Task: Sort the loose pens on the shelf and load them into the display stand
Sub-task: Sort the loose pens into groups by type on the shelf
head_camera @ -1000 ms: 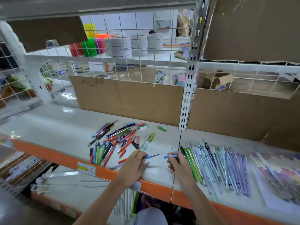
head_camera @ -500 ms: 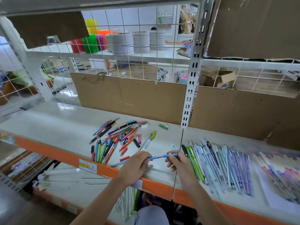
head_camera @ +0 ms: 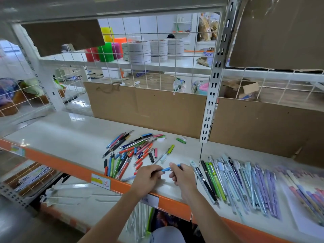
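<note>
Mid-sort: our left hand [head_camera: 146,178] and right hand [head_camera: 182,176] fingers pinch one blue pen [head_camera: 171,168]; next, probably lay it with the sorted row [head_camera: 245,181].

brown cardboard backing [head_camera: 149,109], white wire grid [head_camera: 149,55], stacked white tape rolls [head_camera: 138,52], neon coloured rolls [head_camera: 105,51]

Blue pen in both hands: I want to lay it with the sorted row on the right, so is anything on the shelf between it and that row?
Only a small white round-headed piece lies on the shelf between the blue pen and the sorted row; both the left hand and right hand hold the pen.
</note>
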The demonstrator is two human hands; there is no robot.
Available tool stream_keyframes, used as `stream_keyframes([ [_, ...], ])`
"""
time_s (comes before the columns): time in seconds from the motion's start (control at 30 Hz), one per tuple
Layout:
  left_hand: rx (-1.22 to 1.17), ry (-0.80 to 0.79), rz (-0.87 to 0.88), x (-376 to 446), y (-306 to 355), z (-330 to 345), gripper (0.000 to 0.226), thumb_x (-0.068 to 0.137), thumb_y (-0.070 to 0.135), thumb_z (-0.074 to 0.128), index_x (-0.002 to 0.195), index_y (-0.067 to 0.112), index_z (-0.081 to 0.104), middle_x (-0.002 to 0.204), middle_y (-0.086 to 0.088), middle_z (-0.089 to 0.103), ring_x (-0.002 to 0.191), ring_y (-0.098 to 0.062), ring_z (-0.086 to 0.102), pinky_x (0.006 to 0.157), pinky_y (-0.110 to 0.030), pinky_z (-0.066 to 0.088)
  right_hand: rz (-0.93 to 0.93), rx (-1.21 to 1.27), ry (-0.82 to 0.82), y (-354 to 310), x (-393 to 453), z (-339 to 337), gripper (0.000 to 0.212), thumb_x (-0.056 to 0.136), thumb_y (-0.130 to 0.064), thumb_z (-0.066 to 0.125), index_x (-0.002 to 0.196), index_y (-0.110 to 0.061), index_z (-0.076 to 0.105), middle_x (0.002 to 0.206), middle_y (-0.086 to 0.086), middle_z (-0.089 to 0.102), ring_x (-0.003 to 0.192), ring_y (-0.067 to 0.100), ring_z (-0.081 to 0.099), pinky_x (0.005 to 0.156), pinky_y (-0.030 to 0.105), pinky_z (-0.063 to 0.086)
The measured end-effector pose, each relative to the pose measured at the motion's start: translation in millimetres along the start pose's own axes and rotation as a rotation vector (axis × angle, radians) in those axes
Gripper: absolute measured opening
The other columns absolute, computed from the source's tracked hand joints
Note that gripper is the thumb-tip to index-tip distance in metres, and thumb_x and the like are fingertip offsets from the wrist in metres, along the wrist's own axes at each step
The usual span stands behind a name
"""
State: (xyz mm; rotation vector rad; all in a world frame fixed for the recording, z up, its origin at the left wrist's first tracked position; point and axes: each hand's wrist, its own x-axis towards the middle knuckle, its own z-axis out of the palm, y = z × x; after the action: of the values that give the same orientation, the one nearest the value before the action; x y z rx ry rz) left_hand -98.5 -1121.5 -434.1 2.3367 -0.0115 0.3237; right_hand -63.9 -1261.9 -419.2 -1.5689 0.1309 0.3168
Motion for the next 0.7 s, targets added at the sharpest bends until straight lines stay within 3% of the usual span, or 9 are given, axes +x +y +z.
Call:
stream_keyframes([
  [0.13, -0.029, 0.037, -0.052, -0.9, 1.1, 0.6, 0.008, 0.083, 0.007, 0.066, 0.082, 0.013, 0.07, 0.066, 0.013, 0.06, 0.063, -0.002, 0.052, 0.059, -0.01, 0.035, 0.128, 0.067, 0.125, 1.2, 5.5, 15.5, 0.02, 0.088, -0.02, 0.06, 0.076, -0.004, 0.063, 0.057, 0.005, 0.054, 0.047, 0.012, 0.042, 0.043, 0.022, 0.032],
  [0.23, -0.056, 0.057, -0.098, -1.6, 2.6, 1.0, 0.013, 0.08, 0.011, 0.07, 0.074, 0.021, 0.064, 0.065, 0.013, 0.059, 0.063, 0.001, 0.052, 0.06, -0.01, 0.037, 0.12, 0.039, 0.147, -2.3, 3.8, 19.7, 0.023, 0.09, -0.022, 0.06, 0.076, -0.005, 0.061, 0.06, 0.006, 0.055, 0.049, 0.013, 0.044, 0.043, 0.023, 0.034],
  [0.33, -0.071, 0.077, -0.065, -1.9, 1.7, 1.4, 0.013, 0.08, 0.012, 0.071, 0.072, 0.019, 0.063, 0.064, 0.012, 0.06, 0.062, 0.0, 0.053, 0.06, -0.014, 0.038, 0.03, -0.029, 0.028, -1.0, -2.1, 20.1, 0.022, 0.089, -0.019, 0.06, 0.07, -0.009, 0.056, 0.063, 0.007, 0.057, 0.05, 0.014, 0.047, 0.05, 0.027, 0.04],
  [0.43, -0.043, 0.059, -0.004, -1.6, 3.2, 2.7, 0.006, 0.08, 0.017, 0.068, 0.085, 0.014, 0.068, 0.075, 0.01, 0.064, 0.069, 0.0, 0.055, 0.065, -0.018, 0.041, -0.058, -0.154, -0.042, 1.3, -5.2, 15.3, 0.017, 0.089, -0.02, 0.057, 0.077, -0.008, 0.054, 0.071, 0.008, 0.057, 0.057, 0.017, 0.05, 0.058, 0.032, 0.044],
  [0.5, -0.038, 0.032, -0.016, -4.4, 2.8, 1.5, 0.021, 0.079, 0.027, 0.071, 0.097, 0.017, 0.068, 0.085, 0.013, 0.062, 0.076, -0.003, 0.056, 0.068, -0.013, 0.042, -0.133, -0.246, -0.029, -8.4, -5.1, 6.5, 0.018, 0.094, -0.021, 0.051, 0.086, -0.006, 0.052, 0.074, 0.005, 0.057, 0.059, 0.013, 0.052, 0.054, 0.026, 0.044],
  [0.6, 0.031, 0.029, 0.032, -12.6, -4.7, -1.6, 0.031, 0.079, 0.042, 0.068, 0.101, 0.021, 0.066, 0.09, 0.021, 0.05, 0.08, 0.004, 0.051, 0.068, -0.009, 0.04, -0.319, -0.412, -0.007, -29.8, 0.2, -12.0, 0.02, 0.097, -0.019, 0.048, 0.078, -0.012, 0.046, 0.077, 0.005, 0.063, 0.052, 0.003, 0.054, 0.049, 0.017, 0.041],
  [0.7, 0.12, 0.087, 0.018, -22.2, -14.7, -7.5, 0.015, 0.089, 0.028, 0.061, 0.098, 0.016, 0.063, 0.093, 0.015, 0.047, 0.077, 0.005, 0.048, 0.065, -0.008, 0.037, -0.41, -0.693, -0.061, -34.5, 5.5, -25.3, 0.022, 0.098, -0.019, 0.046, 0.077, -0.014, 0.042, 0.073, 0.005, 0.061, 0.057, 0.008, 0.056, 0.051, 0.015, 0.037],
])
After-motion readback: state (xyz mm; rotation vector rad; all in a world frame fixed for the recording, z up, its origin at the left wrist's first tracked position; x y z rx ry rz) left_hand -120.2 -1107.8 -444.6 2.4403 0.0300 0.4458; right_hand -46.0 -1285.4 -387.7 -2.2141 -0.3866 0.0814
